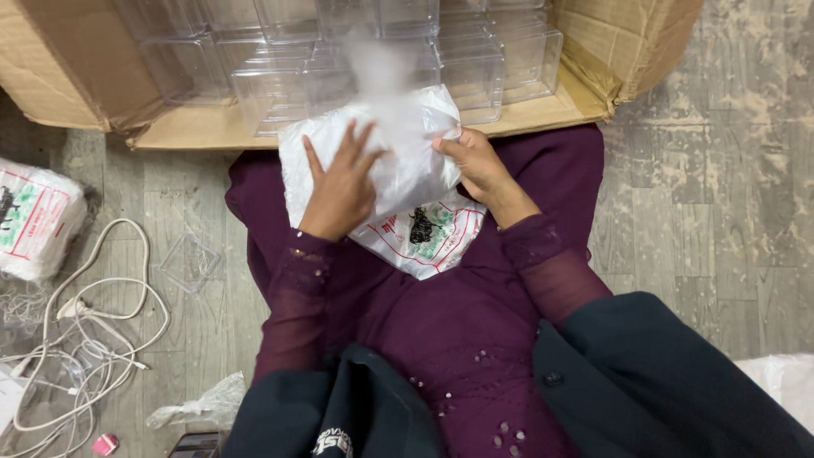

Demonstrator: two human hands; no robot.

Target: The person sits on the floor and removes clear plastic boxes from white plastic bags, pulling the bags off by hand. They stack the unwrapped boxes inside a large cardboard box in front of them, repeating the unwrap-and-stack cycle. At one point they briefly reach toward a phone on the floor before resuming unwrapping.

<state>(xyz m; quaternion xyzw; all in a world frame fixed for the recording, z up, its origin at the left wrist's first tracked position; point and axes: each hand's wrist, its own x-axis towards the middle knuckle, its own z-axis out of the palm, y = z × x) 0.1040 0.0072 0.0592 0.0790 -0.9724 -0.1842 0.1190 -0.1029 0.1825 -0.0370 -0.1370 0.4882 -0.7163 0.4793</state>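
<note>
Head cam, only view: you've got a white plastic packet (398, 182) on your lap, sitting on the purple fabric (441, 322), just near of the cardboard box (76, 76). Your left hand (339, 187) lies flat on top w/ fingers spread apart, pressing rather than gripping. Your right hand (475, 165) has fingers curled together, pinched on the packet's right edge.

Handling, imo: thin film bag, soft and floppy, prob light, and slick, so it'll slide under a flat palm. Best hold looks like the edges or corners, where the film bunches, not the smooth middle. Top part is blurred, can't tell what's going on there.

Surface/room: worn grey floor (695, 187), box far side packed w/ clear plastic containers (500, 64) which look brittle-ish. One loose clear container (188, 261) on the floor to the left, white cables (93, 322) tangled near-left, another printed packet (34, 216) at the left edge, crumpled clear wrap (199, 405) close by.
</note>
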